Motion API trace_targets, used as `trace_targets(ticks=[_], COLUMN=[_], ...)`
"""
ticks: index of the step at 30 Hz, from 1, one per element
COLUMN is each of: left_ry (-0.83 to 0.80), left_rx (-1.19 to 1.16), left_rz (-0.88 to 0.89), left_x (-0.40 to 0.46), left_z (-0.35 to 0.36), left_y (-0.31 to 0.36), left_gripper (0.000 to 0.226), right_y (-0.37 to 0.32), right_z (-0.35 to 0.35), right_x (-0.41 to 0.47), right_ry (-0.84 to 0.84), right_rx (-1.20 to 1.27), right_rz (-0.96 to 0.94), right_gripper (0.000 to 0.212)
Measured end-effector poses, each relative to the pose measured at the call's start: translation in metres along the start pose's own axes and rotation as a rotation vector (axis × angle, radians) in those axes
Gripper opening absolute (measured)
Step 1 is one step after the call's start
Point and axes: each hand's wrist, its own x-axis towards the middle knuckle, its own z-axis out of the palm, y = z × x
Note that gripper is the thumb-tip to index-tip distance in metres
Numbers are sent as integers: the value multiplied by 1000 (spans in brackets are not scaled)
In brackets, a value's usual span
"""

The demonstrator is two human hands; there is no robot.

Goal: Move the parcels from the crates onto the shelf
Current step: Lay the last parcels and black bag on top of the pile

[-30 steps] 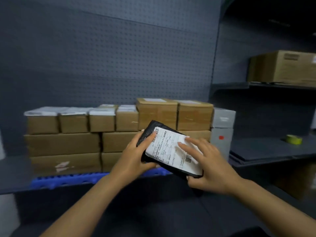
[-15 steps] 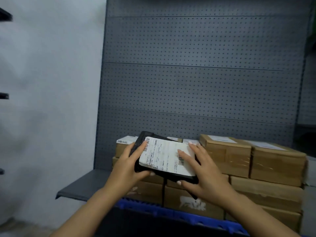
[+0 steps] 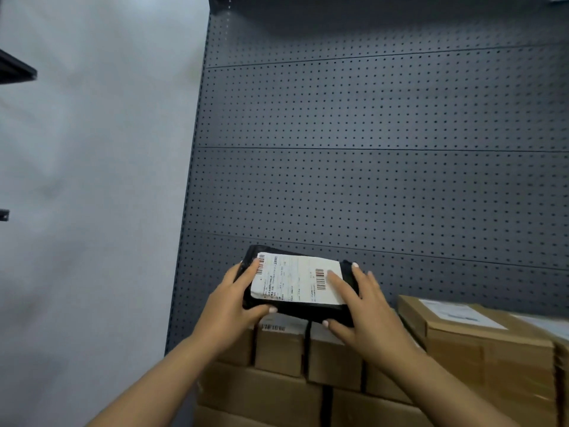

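A flat black parcel (image 3: 308, 309) with a white shipping label on top is held just above the left end of a stack of cardboard boxes (image 3: 280, 349). My left hand (image 3: 231, 300) grips its left edge, thumb under the front, fingers on top. My right hand (image 3: 363, 303) grips its right edge, fingers spread over the label and thumb at the front. Whether the parcel touches the boxes below is unclear. The crates and the shelf board are out of view.
A dark grey pegboard back panel (image 3: 369, 180) rises behind the stack. A taller cardboard box (image 3: 477, 349) with a label stands to the right. A pale wall (image 3: 92, 180) lies to the left, with dark shelf ends (image 3: 15, 69) at the far left edge.
Both hands have carried the black parcel up and back, from in front of the stack to over its top left boxes. The view has tilted upward and closer.
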Motion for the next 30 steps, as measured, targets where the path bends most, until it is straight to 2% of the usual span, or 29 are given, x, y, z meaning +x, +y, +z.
trace_targets(ticks=[4,11,18,24,30], left_ry=[-45,-164,-302,-464,-653], left_rx=[11,22,81,65,209], left_rz=[-24,-143,-233,-261,-260], left_x=[36,94,115,128,130], left_z=[13,32,56,69,83], left_y=[-29,-69,-99,-120,-134], left_gripper=[90,84,81,68,56], right_y=[6,16,26,36,39], right_z=[24,61,93,111,124], right_x=[41,110,150,163,160], right_ry=[-63,-104,-180,-255,-383], right_rx=[122,184,150,115,54], right_rz=[31,12,13,16,-3], right_gripper=[72,62,59,57,52])
